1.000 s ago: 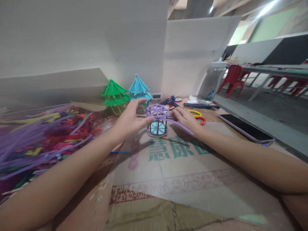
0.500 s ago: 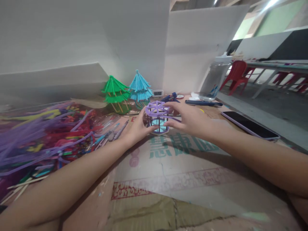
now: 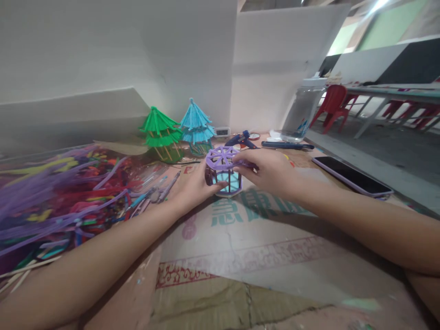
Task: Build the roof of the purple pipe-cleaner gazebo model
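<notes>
A small pavilion frame (image 3: 229,182) stands on the cardboard, with dark posts between a light-blue base and a spoked purple top (image 3: 222,158). My left hand (image 3: 196,184) is wrapped round its left side, with the thumb across the front near the base. At the right edge of the top, my right hand (image 3: 268,168) pinches a purple pipe cleaner (image 3: 244,163), most of which is hidden by the fingers. Behind stand two finished-looking pavilion models, one green (image 3: 161,133) and one light blue (image 3: 196,126).
A heap of coloured pipe cleaners (image 3: 65,197) and sticks lies on the left, with pens (image 3: 170,185) beside it. At the back are a glue gun (image 3: 243,139), a small digital clock (image 3: 222,132), a dark-blue cutter (image 3: 288,145) and a clear bottle (image 3: 302,110). A phone (image 3: 350,176) lies right.
My right hand's fingers have closed in from spread to a pinch at the rim of the purple top. My left hand still holds the frame; the view has shifted slightly.
</notes>
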Motion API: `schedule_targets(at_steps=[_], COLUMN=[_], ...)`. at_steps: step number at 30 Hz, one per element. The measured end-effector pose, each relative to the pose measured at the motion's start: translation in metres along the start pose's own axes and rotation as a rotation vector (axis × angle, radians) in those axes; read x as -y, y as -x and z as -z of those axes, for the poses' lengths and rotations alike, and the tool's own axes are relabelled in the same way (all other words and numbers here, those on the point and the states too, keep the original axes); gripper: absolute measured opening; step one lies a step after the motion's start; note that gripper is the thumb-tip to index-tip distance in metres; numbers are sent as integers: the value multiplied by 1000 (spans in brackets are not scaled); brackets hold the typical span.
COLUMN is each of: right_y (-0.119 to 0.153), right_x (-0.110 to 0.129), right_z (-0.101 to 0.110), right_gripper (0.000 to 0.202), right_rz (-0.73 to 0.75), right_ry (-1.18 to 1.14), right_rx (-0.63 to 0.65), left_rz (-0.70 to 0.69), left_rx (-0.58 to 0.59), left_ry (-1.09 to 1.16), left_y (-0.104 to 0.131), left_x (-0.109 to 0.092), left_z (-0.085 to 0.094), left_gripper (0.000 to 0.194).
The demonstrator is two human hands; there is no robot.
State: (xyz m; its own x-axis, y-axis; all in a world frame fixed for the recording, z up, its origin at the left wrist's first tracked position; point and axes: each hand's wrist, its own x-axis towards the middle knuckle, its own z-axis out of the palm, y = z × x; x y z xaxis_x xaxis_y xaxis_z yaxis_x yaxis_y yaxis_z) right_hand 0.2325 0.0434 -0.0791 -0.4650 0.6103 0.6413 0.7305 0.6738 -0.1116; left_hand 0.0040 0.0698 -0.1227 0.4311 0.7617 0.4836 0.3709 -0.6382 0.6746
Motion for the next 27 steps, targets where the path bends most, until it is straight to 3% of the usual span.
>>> schedule_targets(at_steps=[15, 22, 27], right_y=[1, -1, -4], right_x=[0, -6, -17], right_z=[-3, 0, 0], right_gripper=[17, 30, 20], right_rz=[33, -164, -145], right_ry=[-1, -68, -153], right_rx=[-47, -36, -13], left_rz=[31, 11, 18], left_rx=[2, -19, -37], left_ry=[0, -2, -8], left_y=[1, 1, 1], left_x=[0, -1, 2], left_z=[-1, -1, 0], left_gripper=[64, 71, 60])
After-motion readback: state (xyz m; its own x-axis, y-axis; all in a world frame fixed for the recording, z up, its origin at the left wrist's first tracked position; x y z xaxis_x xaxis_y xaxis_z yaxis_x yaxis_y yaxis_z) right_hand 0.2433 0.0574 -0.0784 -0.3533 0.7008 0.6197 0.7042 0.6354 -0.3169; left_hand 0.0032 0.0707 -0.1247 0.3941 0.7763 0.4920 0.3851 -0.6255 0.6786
